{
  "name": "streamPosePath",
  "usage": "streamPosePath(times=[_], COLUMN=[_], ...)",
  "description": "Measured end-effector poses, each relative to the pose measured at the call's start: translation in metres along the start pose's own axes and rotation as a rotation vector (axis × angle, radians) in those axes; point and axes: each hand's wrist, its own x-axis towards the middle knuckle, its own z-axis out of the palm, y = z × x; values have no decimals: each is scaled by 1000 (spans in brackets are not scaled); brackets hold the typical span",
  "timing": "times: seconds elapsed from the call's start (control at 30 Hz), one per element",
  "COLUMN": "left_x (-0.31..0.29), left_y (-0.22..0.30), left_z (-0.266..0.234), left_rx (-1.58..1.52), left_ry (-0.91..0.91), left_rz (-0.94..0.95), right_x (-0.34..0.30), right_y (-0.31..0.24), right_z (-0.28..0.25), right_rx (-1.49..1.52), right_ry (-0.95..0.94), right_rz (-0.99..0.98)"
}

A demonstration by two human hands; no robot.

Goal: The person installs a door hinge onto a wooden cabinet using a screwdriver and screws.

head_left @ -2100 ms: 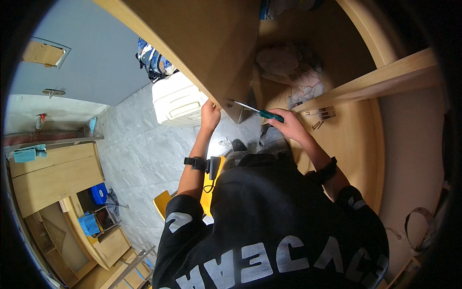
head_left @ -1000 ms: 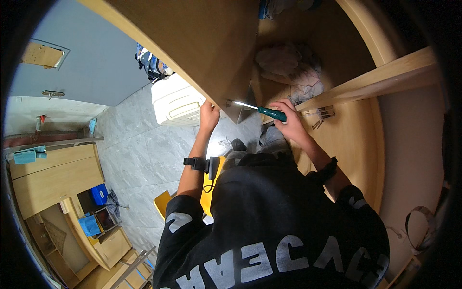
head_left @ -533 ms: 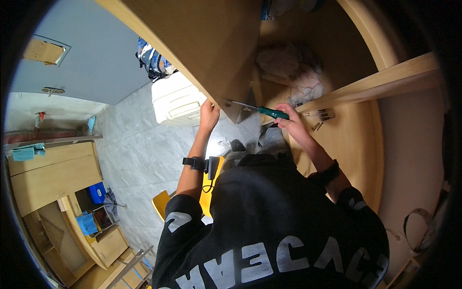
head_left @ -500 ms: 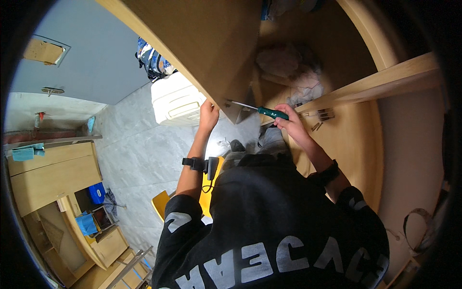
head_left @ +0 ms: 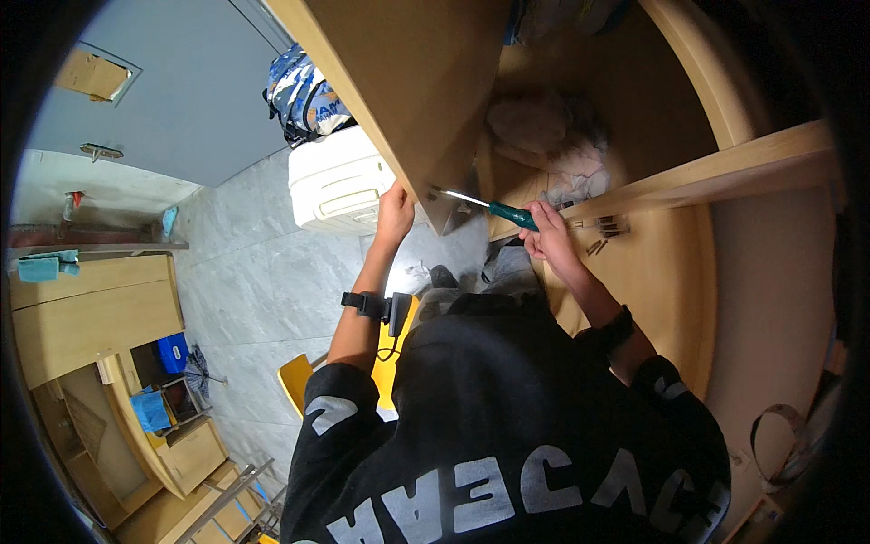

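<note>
My right hand (head_left: pixel 550 238) is closed around the dark green handle of a screwdriver (head_left: pixel 513 216). Its thin metal shaft points left, and the tip meets a small dark fitting (head_left: pixel 433 192) near the lower corner of a wooden cabinet door (head_left: pixel 399 82). Whether the tip sits in a screw is too small to tell. My left hand (head_left: pixel 394 215) grips the door's outer edge, with some fingers hidden. Right of the door, the cabinet's inside holds bunched pale cloth (head_left: pixel 553 136). Beside my right hand, several small metal pieces (head_left: pixel 596 247) lie on a wooden surface (head_left: pixel 652 299).
Left of the door stand a white storage box (head_left: pixel 340 181) and a blue patterned bag (head_left: pixel 304 95). A yellow chair (head_left: pixel 294 381) is beside my left arm, on the grey tiled floor (head_left: pixel 245 281). A wooden rail (head_left: pixel 698 177) crosses the cabinet front.
My right hand has turned a little and its fingers have shifted on the screwdriver handle. The tip stays at the same fitting. The whole view has shifted slightly; my left hand keeps its hold.
</note>
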Motion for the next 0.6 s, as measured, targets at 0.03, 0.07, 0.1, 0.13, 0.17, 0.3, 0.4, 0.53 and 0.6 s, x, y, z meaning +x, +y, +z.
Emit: streamPosePath(times=[0.03,0.07,0.1,0.13,0.17,0.3,0.4,0.53,0.6], left_x=[-1,0,1,1,1,0,1,2,2], left_y=[2,2,2,1,0,-2,8,8,7], left_z=[-1,-1,-1,-2,-2,-4,-2,-4,-3], left_rx=[13,11,12,15,15,35,54,55,33], left_ry=[0,2,5,9,11,19,21,12,7], left_rz=[-26,-26,-27,-28,-28,-33,-46,-35,-38], right_x=[0,-1,-2,-3,-2,-6,-6,-11,-7], right_y=[-2,-5,-2,-2,3,-4,-10,-8,-9], right_z=[2,4,14,21,20,20,3,17,28], right_rx=[32,61,78,96,95,-87,39,-85,-500], right_ry=[-42,-79,28,134,132,75,-61,-57,18], right_rz=[68,138,39,-61,-61,-125,70,-31,-455])
